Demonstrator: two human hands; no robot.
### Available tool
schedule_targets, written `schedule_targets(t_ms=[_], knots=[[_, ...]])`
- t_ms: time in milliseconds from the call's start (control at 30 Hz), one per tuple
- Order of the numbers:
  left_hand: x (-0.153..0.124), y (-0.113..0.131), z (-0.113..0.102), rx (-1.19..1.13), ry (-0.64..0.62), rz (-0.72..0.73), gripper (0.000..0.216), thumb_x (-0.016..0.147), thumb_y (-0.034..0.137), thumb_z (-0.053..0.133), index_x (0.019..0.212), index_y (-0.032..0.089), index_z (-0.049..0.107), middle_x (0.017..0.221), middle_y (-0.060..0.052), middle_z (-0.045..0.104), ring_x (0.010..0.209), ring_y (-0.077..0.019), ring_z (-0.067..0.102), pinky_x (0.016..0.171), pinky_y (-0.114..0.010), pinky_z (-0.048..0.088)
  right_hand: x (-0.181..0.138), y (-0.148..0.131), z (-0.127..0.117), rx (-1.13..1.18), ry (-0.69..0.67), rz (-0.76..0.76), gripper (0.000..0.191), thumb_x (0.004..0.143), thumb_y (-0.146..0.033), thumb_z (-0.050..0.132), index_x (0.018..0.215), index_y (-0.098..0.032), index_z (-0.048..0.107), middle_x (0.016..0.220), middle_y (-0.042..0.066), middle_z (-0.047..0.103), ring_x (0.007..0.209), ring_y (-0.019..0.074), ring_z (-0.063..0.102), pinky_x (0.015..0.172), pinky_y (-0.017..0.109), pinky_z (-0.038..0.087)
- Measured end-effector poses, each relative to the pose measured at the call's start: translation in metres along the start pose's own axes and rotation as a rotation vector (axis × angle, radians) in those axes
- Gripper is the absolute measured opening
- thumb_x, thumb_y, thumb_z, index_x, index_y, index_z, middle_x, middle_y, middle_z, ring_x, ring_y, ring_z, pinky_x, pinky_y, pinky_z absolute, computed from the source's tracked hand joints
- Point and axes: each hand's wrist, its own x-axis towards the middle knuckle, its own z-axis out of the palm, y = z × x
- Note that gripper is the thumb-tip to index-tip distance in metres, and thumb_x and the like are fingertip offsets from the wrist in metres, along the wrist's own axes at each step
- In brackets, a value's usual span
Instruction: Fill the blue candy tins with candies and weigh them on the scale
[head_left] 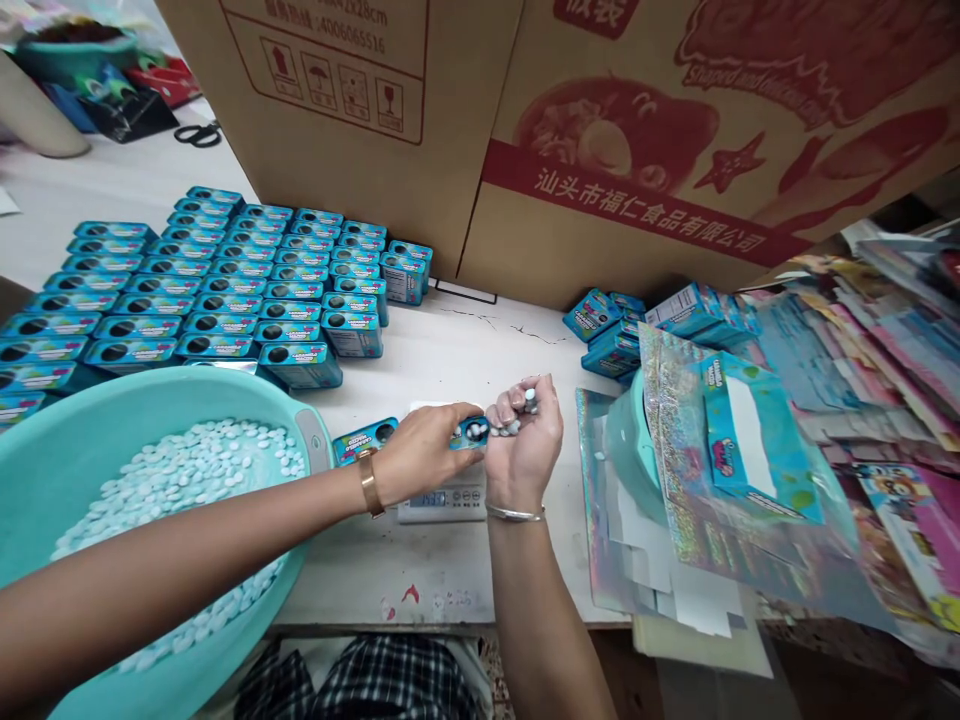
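Observation:
My left hand (424, 450) reaches in from the left and grips a small blue candy tin (472, 430), with pale candies showing at its opening. Against that opening my right hand (529, 455) is turned palm up, its fingers curled round several pale candies (512, 428). Both hands are over a white digital scale (442, 508); its display is lit and my left hand hides part of it. Another blue tin (367, 440) lies just left of my left wrist. A turquoise basin (313, 440) of pale blue candies (187, 465) stands at the left.
Rows of blue tins (225, 285) fill the back left. A large cardboard box (465, 190) walls off the far side. At right are more blue tins (615, 335), a turquoise bowl (634, 450) under a shiny bag (675, 480), and stacked packaging (847, 370). Scissors (197, 134) lie far left.

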Motion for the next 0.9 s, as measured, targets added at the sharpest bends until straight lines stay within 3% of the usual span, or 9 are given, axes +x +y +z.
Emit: schedule_targets(t_ms=[233,333,433,633,900], knots=[[-0.005,-0.001,-0.005,0.045,-0.026,0.007,0.062,0.077,0.038,0.07,0.133,0.018,0.054,0.125,-0.011,0.066,0.112,-0.0294,0.063,0.095,-0.042,0.051,0.021,-0.028,-0.028,0.329,-0.131,0.263,0.021,0.088,-0.026,0.056,0.071,-0.02,0.046,0.053,-0.011,0.038,0.037,0.0028,0.031,0.036,0.015,0.024],[-0.013,-0.003,-0.021,0.035,-0.006,0.037,0.073,0.076,0.046,0.072,0.139,0.017,0.048,0.138,-0.013,0.056,0.125,-0.0289,0.055,0.105,-0.043,0.045,0.023,-0.046,-0.045,0.484,-0.167,0.29,0.021,0.092,-0.023,0.048,0.072,-0.019,0.047,0.054,-0.01,0.038,0.037,0.0031,0.033,0.035,0.015,0.024],[-0.025,-0.005,-0.04,0.007,0.057,0.045,0.071,0.078,0.052,0.069,0.139,0.021,0.049,0.142,-0.009,0.054,0.127,-0.0266,0.053,0.106,-0.041,0.045,0.019,-0.06,-0.062,0.569,-0.165,0.282,0.022,0.095,-0.022,0.043,0.074,-0.019,0.048,0.055,-0.009,0.037,0.038,0.0041,0.032,0.034,0.016,0.024],[-0.039,-0.01,-0.061,0.028,0.15,0.028,0.061,0.082,0.054,0.064,0.134,0.023,0.055,0.136,-0.005,0.059,0.122,-0.0252,0.057,0.103,-0.04,0.049,0.009,-0.065,-0.085,0.464,-0.141,0.195,0.017,0.093,-0.023,0.048,0.076,-0.019,0.05,0.057,-0.009,0.04,0.039,0.0043,0.032,0.036,0.016,0.027],[-0.035,-0.008,-0.052,0.208,0.095,0.095,0.053,0.089,0.049,0.057,0.134,0.021,0.052,0.132,-0.008,0.06,0.118,-0.0251,0.058,0.099,-0.038,0.049,0.01,-0.058,-0.089,0.379,-0.105,0.198,0.018,0.092,-0.023,0.049,0.074,-0.019,0.05,0.056,-0.009,0.04,0.039,0.0037,0.031,0.036,0.016,0.025]])
